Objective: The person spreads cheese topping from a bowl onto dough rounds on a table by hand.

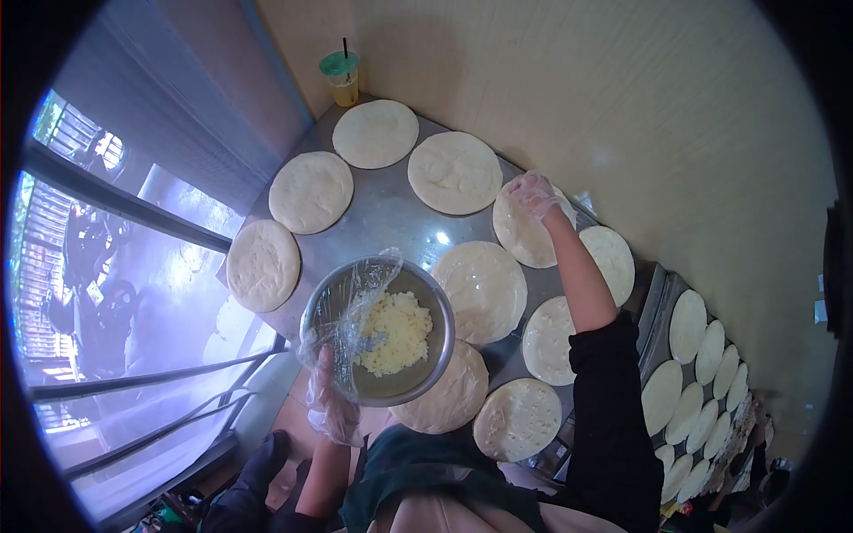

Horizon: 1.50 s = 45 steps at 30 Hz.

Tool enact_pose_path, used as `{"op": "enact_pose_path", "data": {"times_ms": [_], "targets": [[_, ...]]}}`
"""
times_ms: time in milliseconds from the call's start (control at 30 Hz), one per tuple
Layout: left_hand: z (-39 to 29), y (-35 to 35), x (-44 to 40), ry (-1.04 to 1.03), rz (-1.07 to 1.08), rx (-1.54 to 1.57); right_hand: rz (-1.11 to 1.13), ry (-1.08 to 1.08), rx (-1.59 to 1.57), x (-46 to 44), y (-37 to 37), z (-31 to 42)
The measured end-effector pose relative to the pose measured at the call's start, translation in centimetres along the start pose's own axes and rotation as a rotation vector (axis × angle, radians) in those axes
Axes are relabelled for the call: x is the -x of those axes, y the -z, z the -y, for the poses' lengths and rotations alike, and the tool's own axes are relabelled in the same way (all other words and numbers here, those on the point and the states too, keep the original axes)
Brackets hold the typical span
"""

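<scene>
My left hand [330,398], in a clear plastic glove, grips the near left rim of a steel mixing bowl [441,355]. A pale yellow, crumbly mass [395,333] lies in the bowl, and crumpled clear plastic film [360,298] covers its left part. My right hand [531,194], also gloved in plastic, rests on the upper part of a flat dough round [524,233] near the wall. Its fingers are bent but look spread over the dough. Beside it lies a glossy dough round [482,291]; another dough round [444,391] is partly hidden by the bowl.
Several more dough rounds [311,192] lie on the metal table [382,226]. A green-lidded cup [342,82] with a straw stands at the far corner by the wall [622,98]. Another surface at right carries several dough rounds [686,327]. Windows line the left side.
</scene>
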<state>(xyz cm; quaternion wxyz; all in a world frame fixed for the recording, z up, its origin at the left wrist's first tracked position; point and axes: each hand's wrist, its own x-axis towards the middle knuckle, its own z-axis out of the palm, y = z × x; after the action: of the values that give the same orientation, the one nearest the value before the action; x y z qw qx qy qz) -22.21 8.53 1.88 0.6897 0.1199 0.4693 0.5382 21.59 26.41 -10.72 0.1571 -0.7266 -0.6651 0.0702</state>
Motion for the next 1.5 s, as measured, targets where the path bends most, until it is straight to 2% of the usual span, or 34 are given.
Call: {"op": "enact_pose_path", "data": {"times_ms": [33,167,267,367,467,533,667,767,967,1033,1067,1133,1233,1367,1500], "targets": [[0.0,-0.1,0.2,0.008,0.01,0.023,0.048,-0.084,-0.004,0.1,0.2,0.5],[0.0,-0.7,0.9,0.009,0.017,0.022,0.054,-0.035,-0.008,0.5,-0.3,0.6],[0.2,-0.5,1.3,0.024,0.016,0.027,0.057,-0.085,-0.067,1.0,0.3,1.8],[0.4,0.0,1.4,0.017,0.014,0.024,0.059,-0.15,0.053,1.1,0.0,2.0],[0.3,-0.3,1.8,0.019,0.005,0.023,0.112,-0.096,0.026,1.3,-0.5,0.8],[0.6,0.3,1.7,0.015,0.011,0.022,0.113,0.018,-0.216,1.3,-2.6,-1.5],[0.6,0.1,2.0,0.01,0.021,0.008,0.142,0.026,-0.095,2.1,-1.2,-0.3],[0.4,0.5,2.2,0.036,0.056,-0.026,0.168,-0.072,-0.068,2.9,-0.3,0.5],[0.4,0.0,2.7,0.036,0.089,-0.014,0.151,-0.044,-0.176,4.7,0.2,0.7],[0.5,-0.3,2.8,0.032,0.071,-0.011,0.183,0.026,-0.315,5.1,-0.4,-0.1],[0.5,-0.4,2.9,0.026,0.053,-0.007,0.182,0.023,-0.315,5.4,0.1,0.3],[0.5,-0.8,3.0,0.029,0.048,-0.01,0.327,-0.127,-0.182,5.9,1.5,1.7],[0.7,-0.5,3.0,0.041,0.063,-0.021,0.291,-0.012,-0.062,6.5,1.1,1.1],[0.8,-0.6,3.0,0.062,0.082,-0.019,0.288,0.007,-0.177,8.1,2.5,1.0],[0.9,-0.9,3.2,0.072,0.083,-0.017,0.312,-0.009,-0.055,8.9,2.2,-0.1]]}}
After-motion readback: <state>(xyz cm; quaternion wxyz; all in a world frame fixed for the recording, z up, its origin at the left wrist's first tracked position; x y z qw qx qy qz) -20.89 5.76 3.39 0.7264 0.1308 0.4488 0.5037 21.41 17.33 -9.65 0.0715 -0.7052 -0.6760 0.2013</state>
